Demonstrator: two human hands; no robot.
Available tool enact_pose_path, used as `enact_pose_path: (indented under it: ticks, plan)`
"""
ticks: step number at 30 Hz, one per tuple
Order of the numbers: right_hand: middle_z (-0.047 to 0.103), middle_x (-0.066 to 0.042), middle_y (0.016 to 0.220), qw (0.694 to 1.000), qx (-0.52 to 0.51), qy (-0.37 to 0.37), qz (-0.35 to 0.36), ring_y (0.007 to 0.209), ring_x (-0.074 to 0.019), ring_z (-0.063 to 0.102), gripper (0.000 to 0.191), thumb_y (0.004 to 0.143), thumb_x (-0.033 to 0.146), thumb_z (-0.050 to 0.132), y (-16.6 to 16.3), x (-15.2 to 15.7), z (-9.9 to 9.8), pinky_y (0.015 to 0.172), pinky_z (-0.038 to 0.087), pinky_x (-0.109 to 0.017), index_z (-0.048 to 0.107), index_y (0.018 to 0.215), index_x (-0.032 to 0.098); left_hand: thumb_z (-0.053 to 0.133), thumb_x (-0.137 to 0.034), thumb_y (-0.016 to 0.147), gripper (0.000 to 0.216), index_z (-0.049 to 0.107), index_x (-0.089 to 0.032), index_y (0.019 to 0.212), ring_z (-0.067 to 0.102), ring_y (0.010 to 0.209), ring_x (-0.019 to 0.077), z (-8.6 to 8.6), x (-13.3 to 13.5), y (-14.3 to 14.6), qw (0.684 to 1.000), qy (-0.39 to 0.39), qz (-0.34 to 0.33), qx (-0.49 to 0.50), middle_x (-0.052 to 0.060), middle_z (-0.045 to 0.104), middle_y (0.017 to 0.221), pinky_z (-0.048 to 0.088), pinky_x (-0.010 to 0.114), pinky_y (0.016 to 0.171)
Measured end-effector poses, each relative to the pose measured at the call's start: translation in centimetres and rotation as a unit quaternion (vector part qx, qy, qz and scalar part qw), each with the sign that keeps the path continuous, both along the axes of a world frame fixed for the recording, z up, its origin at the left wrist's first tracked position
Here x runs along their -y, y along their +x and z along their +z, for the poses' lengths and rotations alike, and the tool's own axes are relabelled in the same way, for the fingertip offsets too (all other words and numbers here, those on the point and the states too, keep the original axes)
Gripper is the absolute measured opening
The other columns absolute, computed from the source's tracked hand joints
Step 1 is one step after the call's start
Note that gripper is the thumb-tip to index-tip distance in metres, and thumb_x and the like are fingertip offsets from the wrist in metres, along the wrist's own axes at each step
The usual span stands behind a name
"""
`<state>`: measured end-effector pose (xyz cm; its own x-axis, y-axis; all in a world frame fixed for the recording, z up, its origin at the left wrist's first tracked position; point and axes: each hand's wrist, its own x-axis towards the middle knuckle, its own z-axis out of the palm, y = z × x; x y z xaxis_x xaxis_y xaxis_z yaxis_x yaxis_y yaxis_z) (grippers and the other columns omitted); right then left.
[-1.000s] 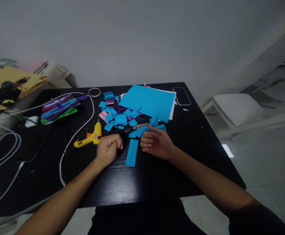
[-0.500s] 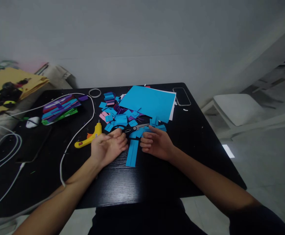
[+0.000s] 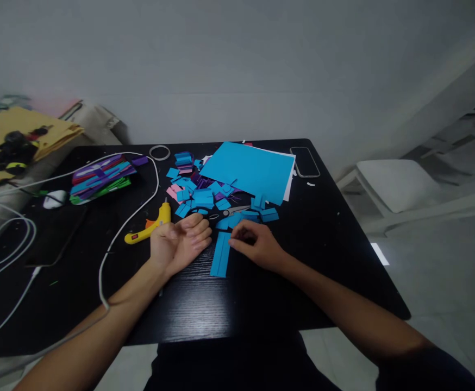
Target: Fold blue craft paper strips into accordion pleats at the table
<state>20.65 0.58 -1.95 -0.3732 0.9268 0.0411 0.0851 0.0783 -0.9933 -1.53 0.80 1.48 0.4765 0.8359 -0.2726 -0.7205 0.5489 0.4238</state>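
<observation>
My left hand (image 3: 180, 241) lies palm up on the black table (image 3: 229, 304), fingers spread and nothing in it. It sits between a yellow glue gun (image 3: 150, 227) and two long blue paper strips (image 3: 220, 254). My right hand (image 3: 254, 245) is palm down with its fingers curled; the fingertips press at the strips' upper right edge, and I cannot see what they pinch. Just beyond both hands lie scissors (image 3: 226, 212) among a pile of small blue, pink and purple paper pieces (image 3: 197, 194).
A large blue sheet (image 3: 249, 169) and a phone (image 3: 305, 161) lie at the table's far right. A tape ring (image 3: 159, 152), a stack of coloured strips (image 3: 99, 179) and a white cable (image 3: 125, 220) are to the left. A white chair (image 3: 396, 182) stands off the right side.
My left hand went from a fist to palm up and open beside the strips. My right hand curled its fingers down and shifted left to the strips' edge.
</observation>
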Motion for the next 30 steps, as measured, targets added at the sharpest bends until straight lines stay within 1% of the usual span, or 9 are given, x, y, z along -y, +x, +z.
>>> enact_pose_path:
  ticks: [2,3,6,9,13,18,23,27,30]
  plan:
    - [0.071,-0.006,0.095,0.987,0.086,0.133,0.014,0.091,-0.0223,0.063,0.009,0.086,0.025,0.074,0.0,0.4,-0.4,0.084,0.049,-0.038,0.070,0.092,0.021,0.056,-0.012,0.040,0.045,0.022,-0.022,0.068,0.036,0.052,0.0093,0.0,0.0,0.0,1.000,0.002,-0.001,0.005,-0.004,0.025,0.062,0.044,0.022,0.050]
    - [0.072,-0.009,0.104,0.977,0.113,0.181,0.027,0.100,-0.0250,0.063,0.012,0.086,0.023,0.074,0.0,0.5,-0.7,0.091,0.049,-0.041,0.070,0.098,0.021,0.056,-0.011,0.040,0.045,0.022,-0.022,0.068,0.036,0.053,0.0094,0.0,0.0,0.1,1.000,0.004,0.000,0.006,-0.004,0.026,0.063,0.044,0.022,0.050]
    - [0.070,-0.014,0.121,0.952,0.161,0.254,0.058,0.114,-0.0301,0.060,0.028,0.086,0.025,0.077,0.1,0.5,-1.4,0.101,0.047,-0.049,0.069,0.113,0.019,0.055,-0.009,0.039,0.046,0.022,-0.022,0.068,0.037,0.054,0.0099,-0.1,0.0,0.2,1.000,0.008,0.002,0.000,-0.003,0.027,0.063,0.045,0.023,0.052]
    - [0.070,-0.013,0.125,0.942,0.185,0.267,0.084,0.117,-0.0313,0.059,0.036,0.088,0.025,0.077,0.2,0.4,-1.8,0.103,0.047,-0.051,0.066,0.122,0.020,0.054,-0.007,0.038,0.047,0.021,-0.022,0.067,0.036,0.054,0.0102,-0.1,0.0,0.3,1.000,0.013,0.008,-0.013,-0.003,0.026,0.063,0.045,0.023,0.051]
    - [0.070,-0.012,0.126,0.935,0.196,0.275,0.109,0.119,-0.0314,0.059,0.037,0.090,0.024,0.075,0.2,0.4,-1.8,0.104,0.047,-0.053,0.065,0.126,0.022,0.053,-0.004,0.038,0.047,0.020,-0.021,0.067,0.035,0.054,0.0099,0.0,0.0,0.4,0.998,0.026,0.024,-0.045,-0.003,0.024,0.063,0.043,0.021,0.050]
    - [0.064,-0.016,0.137,0.930,0.221,0.273,0.108,0.129,-0.0331,0.055,0.042,0.091,0.023,0.073,0.1,0.7,-1.6,0.110,0.044,-0.056,0.064,0.132,0.020,0.053,-0.002,0.039,0.047,0.019,-0.020,0.067,0.035,0.054,0.0082,-0.1,0.0,0.4,0.997,0.045,0.020,-0.056,-0.004,0.022,0.063,0.043,0.018,0.050]
    - [0.066,-0.016,0.135,0.928,0.222,0.275,0.120,0.129,-0.0327,0.054,0.039,0.092,0.023,0.072,0.2,0.6,-1.6,0.111,0.044,-0.055,0.065,0.131,0.019,0.053,0.000,0.039,0.048,0.020,-0.020,0.066,0.036,0.053,0.0074,-0.2,0.0,0.5,0.996,0.052,0.021,-0.066,-0.004,0.022,0.062,0.041,0.018,0.050]
    - [0.064,-0.016,0.133,0.932,0.215,0.265,0.125,0.127,-0.0325,0.055,0.039,0.090,0.022,0.074,0.3,0.5,-1.5,0.110,0.044,-0.055,0.065,0.128,0.018,0.054,0.002,0.040,0.047,0.021,-0.020,0.066,0.036,0.053,0.0074,-0.2,0.0,0.5,0.997,0.052,0.018,-0.061,-0.004,0.023,0.062,0.041,0.019,0.050]
    - [0.061,-0.015,0.131,0.947,0.188,0.237,0.112,0.124,-0.0305,0.057,0.039,0.089,0.016,0.072,0.3,0.7,-1.4,0.108,0.047,-0.053,0.065,0.127,0.021,0.054,0.002,0.041,0.045,0.023,-0.020,0.065,0.035,0.053,0.0077,-0.3,0.0,0.4,0.996,0.055,0.015,-0.062,-0.004,0.024,0.062,0.040,0.019,0.050]
